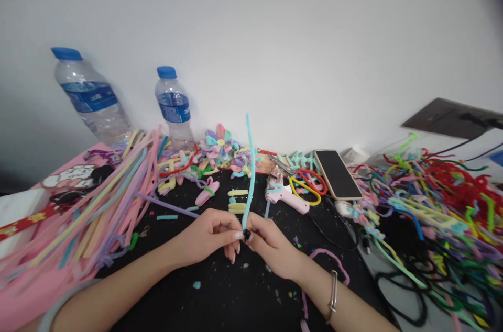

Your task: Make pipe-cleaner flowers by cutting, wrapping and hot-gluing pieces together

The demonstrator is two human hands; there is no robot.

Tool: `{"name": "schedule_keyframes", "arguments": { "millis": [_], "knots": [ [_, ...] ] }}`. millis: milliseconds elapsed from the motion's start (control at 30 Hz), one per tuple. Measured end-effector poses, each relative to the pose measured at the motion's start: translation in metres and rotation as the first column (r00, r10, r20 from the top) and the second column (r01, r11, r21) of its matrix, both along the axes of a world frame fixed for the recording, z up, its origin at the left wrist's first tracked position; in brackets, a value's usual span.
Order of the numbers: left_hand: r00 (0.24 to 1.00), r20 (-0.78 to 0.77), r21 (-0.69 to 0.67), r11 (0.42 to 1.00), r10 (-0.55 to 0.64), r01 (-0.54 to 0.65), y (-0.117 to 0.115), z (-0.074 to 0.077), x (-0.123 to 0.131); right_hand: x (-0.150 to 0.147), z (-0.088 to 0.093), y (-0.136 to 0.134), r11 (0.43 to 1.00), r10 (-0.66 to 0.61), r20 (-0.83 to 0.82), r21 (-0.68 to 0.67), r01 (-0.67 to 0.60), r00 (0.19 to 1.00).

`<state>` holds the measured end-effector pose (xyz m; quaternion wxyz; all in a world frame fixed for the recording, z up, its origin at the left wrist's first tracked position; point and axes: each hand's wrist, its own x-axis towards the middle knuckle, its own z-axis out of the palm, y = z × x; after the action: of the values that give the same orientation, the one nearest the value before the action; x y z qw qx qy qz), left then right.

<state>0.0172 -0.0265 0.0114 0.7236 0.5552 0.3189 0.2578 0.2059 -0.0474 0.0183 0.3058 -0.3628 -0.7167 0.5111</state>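
My left hand (210, 238) and my right hand (271, 245) meet over the black table top (220, 290), fingers pinched together. Between them they hold the lower end of a light blue pipe cleaner (250, 164) that stands upright and curves slightly at the top. A small black bit (247, 235) sits at the pinch point. A bracelet is on my right wrist. Short yellow pieces (237, 206) lie just beyond my hands.
A pile of pastel pipe cleaners (98, 196) lies at left, a tangled bright heap (436, 201) at right. Behind are two water bottles (92, 96) (173, 104), pipe-cleaner flowers (220, 146), a pink glue gun (285, 196), a phone (337, 174) and black cables (341, 240).
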Motion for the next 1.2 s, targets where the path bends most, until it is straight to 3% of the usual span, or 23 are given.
{"name": "schedule_keyframes", "arguments": {
  "millis": [367, 500, 700, 833, 967, 1033, 1100, 1200],
  "knots": [
    [0.991, -0.133, 0.218, 0.976, 0.021, 0.009, 0.001, 0.001, -0.001, -0.001, -0.004, 0.004, 0.993, -0.002, 0.03, 0.117, -0.001, 1.0],
    [0.973, -0.222, 0.362, 0.932, 0.058, 0.027, 0.001, 0.004, -0.001, -0.001, -0.004, 0.002, 0.989, -0.015, 0.077, 0.146, 0.004, 0.997],
    [0.95, -0.292, 0.669, 0.734, 0.113, 0.119, 0.001, 0.004, -0.006, -0.003, -0.008, 0.001, 0.98, -0.081, 0.151, 0.194, 0.051, 0.985],
    [0.937, -0.323, 0.769, 0.615, 0.134, 0.177, 0.001, 0.002, -0.007, -0.004, -0.009, 0.001, 0.981, -0.108, 0.124, 0.174, 0.085, 0.986],
    [0.894, -0.398, 0.854, 0.438, 0.204, 0.281, -0.001, -0.006, -0.007, -0.006, -0.007, 0.0, 0.971, -0.215, 0.057, 0.117, 0.208, 0.975],
    [0.88, -0.412, 0.868, 0.396, 0.237, 0.3, -0.002, -0.01, -0.007, -0.006, -0.006, -0.001, 0.958, -0.26, 0.043, 0.135, 0.252, 0.965],
    [0.885, -0.385, 0.874, 0.412, 0.263, 0.258, -0.001, -0.011, -0.007, -0.004, -0.005, -0.002, 0.946, -0.289, 0.043, 0.166, 0.278, 0.956],
    [0.911, -0.305, 0.826, 0.554, 0.278, 0.108, 0.0, -0.006, -0.007, -0.001, -0.005, -0.003, 0.933, -0.309, 0.036, 0.207, 0.295, 0.95]
  ]
}}
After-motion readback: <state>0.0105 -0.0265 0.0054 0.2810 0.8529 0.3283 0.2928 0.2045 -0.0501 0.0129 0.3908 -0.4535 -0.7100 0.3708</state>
